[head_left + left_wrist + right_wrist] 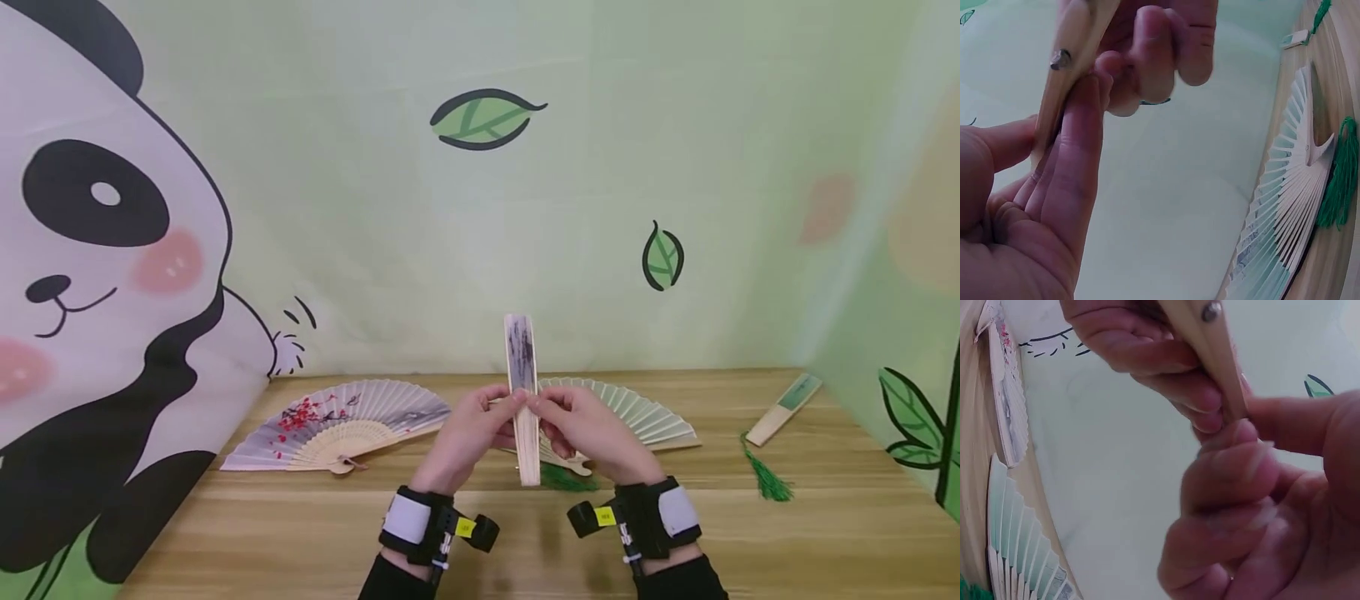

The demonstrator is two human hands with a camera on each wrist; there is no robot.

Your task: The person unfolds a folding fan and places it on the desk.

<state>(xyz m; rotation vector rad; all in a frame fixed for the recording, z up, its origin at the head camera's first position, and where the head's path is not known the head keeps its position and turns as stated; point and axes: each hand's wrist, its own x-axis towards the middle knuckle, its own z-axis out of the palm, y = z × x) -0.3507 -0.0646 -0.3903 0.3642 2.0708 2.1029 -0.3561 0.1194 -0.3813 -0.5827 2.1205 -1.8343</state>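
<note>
Both hands pinch a closed fan [523, 392] held upright above the table [300, 533]: left hand [468, 433] at 9 o'clock, right hand [588, 433] at 3. Only the wrist views show its metal pin [1060, 59]. Open fans lie behind: a flowered fan [337, 421] and a green fan [645, 412], half hidden.

The closed folding fan [522, 398] has pale, smooth wooden ribs, a matt paper edge with grey ink marks and a dull metal rivet. The open fans, the plum-blossom fan [341, 421] at left and the pale green fan [637, 412] at right, show pleated matt paper on bamboo slats. The tabletop [825, 525] is matt wood grain. The green tassel [765, 477] looks like silky thread.
</note>
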